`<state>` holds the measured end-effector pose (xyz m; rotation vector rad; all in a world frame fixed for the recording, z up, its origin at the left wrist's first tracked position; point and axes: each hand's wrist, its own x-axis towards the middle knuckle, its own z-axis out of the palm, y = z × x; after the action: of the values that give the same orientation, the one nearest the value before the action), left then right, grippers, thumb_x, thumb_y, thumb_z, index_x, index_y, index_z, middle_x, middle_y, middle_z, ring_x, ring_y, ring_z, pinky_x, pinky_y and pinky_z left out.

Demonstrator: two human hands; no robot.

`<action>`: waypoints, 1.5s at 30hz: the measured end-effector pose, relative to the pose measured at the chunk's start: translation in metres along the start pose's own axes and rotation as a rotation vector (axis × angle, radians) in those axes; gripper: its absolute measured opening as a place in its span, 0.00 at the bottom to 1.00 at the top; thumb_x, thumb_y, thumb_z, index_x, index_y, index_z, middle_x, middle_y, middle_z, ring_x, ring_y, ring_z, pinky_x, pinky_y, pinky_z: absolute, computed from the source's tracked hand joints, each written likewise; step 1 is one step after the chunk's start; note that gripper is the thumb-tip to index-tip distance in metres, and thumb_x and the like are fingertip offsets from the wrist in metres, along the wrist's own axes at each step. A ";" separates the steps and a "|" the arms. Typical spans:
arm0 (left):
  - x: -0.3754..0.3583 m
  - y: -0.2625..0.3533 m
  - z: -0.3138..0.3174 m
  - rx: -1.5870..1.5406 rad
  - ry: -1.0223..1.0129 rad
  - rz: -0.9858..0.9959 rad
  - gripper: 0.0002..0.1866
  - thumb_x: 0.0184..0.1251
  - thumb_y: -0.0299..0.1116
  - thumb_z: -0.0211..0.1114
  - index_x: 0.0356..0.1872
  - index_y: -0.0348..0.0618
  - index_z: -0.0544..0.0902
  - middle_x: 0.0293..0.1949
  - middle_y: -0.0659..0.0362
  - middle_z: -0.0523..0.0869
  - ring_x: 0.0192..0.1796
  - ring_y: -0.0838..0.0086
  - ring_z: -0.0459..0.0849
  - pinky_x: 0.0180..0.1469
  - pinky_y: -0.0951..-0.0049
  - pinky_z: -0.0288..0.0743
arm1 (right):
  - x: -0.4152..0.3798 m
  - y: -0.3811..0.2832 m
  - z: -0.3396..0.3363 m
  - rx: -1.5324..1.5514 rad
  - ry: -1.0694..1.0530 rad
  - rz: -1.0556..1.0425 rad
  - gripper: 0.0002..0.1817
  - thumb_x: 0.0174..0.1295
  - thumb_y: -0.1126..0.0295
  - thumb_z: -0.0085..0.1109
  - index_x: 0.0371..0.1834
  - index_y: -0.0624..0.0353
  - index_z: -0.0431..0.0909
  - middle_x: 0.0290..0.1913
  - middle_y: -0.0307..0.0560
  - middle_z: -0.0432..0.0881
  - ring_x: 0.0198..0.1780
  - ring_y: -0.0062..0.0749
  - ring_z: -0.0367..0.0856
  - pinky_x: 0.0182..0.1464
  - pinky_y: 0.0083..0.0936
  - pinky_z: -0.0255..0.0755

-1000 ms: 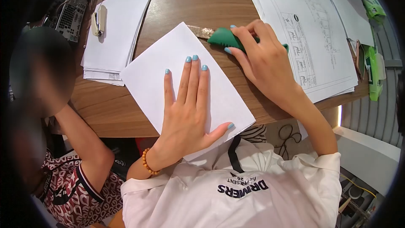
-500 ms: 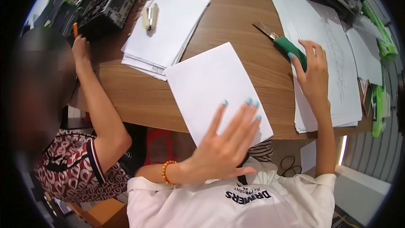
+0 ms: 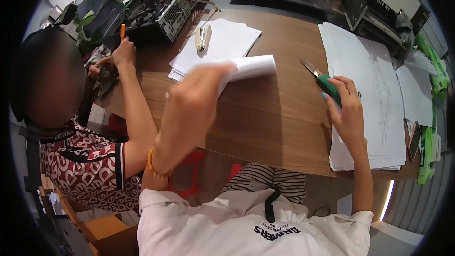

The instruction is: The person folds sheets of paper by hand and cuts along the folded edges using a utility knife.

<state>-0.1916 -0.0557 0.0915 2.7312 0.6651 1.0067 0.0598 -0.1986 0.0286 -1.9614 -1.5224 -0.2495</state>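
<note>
Two hands are yours: the left hand (image 3: 192,104), blurred, overlaps a smooth white paper (image 3: 256,68) that curves above the wood-grained worktop (image 3: 265,128), its grip impossible to tell; the right hand (image 3: 348,114) curls around the ridged green knife (image 3: 328,87), beside your flat printed sheets (image 3: 379,128). A cream stapler (image 3: 203,38) rests on stacked paper (image 3: 227,40).

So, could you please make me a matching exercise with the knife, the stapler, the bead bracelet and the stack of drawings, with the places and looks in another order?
Things
1. Knife
2. Stapler
3. Bead bracelet
4. Stack of drawings

Places and looks
A. On the wrist of the left hand
B. Beige, lying on white papers
C. Thin dark lines on white
D. Green handle, in the right hand

Pairs: 1-D, 2-B, 3-A, 4-C
</note>
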 end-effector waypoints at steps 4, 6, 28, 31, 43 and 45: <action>0.025 -0.031 0.025 -0.061 0.045 0.008 0.12 0.58 0.19 0.56 0.44 0.38 0.78 0.41 0.49 0.83 0.47 0.60 0.81 0.48 0.64 0.75 | -0.003 0.001 0.002 0.035 0.022 -0.030 0.15 0.56 0.74 0.59 0.47 0.63 0.73 0.49 0.52 0.74 0.46 0.47 0.77 0.46 0.34 0.72; 0.018 -0.051 0.047 0.109 0.037 0.331 0.12 0.59 0.19 0.55 0.44 0.38 0.78 0.44 0.49 0.82 0.46 0.56 0.82 0.50 0.64 0.77 | -0.009 0.003 0.001 0.055 0.025 -0.025 0.16 0.55 0.75 0.59 0.47 0.63 0.73 0.49 0.52 0.73 0.46 0.47 0.77 0.47 0.34 0.72; 0.005 -0.153 0.053 0.577 -0.069 -0.555 0.13 0.65 0.30 0.54 0.48 0.48 0.80 0.43 0.52 0.83 0.43 0.57 0.81 0.50 0.64 0.75 | -0.039 0.023 -0.007 0.058 -0.002 -0.029 0.14 0.53 0.75 0.60 0.45 0.62 0.74 0.50 0.52 0.72 0.51 0.47 0.71 0.52 0.37 0.66; -0.010 -0.166 0.053 0.516 -0.090 -0.355 0.12 0.64 0.30 0.54 0.46 0.48 0.82 0.41 0.52 0.83 0.40 0.57 0.82 0.45 0.62 0.75 | -0.039 0.022 -0.008 0.050 -0.005 -0.047 0.14 0.53 0.75 0.60 0.44 0.61 0.74 0.50 0.52 0.71 0.52 0.47 0.70 0.53 0.38 0.66; -0.017 -0.147 0.037 0.410 -0.247 -0.297 0.23 0.63 0.31 0.57 0.60 0.40 0.70 0.58 0.39 0.72 0.61 0.48 0.69 0.63 0.61 0.62 | -0.057 0.032 -0.029 -0.097 0.017 -0.007 0.17 0.51 0.75 0.61 0.46 0.62 0.73 0.51 0.53 0.69 0.56 0.47 0.67 0.55 0.38 0.64; -0.006 -0.135 0.051 0.291 -0.200 -0.168 0.23 0.65 0.34 0.57 0.59 0.37 0.69 0.56 0.40 0.73 0.59 0.49 0.71 0.62 0.59 0.62 | -0.056 0.037 -0.033 -0.239 0.040 0.019 0.21 0.52 0.71 0.62 0.49 0.64 0.71 0.52 0.53 0.69 0.55 0.46 0.68 0.55 0.38 0.64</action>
<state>-0.2101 0.0618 0.0098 2.9019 1.0559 0.6327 0.0838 -0.2671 0.0123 -2.1396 -1.5052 -0.4794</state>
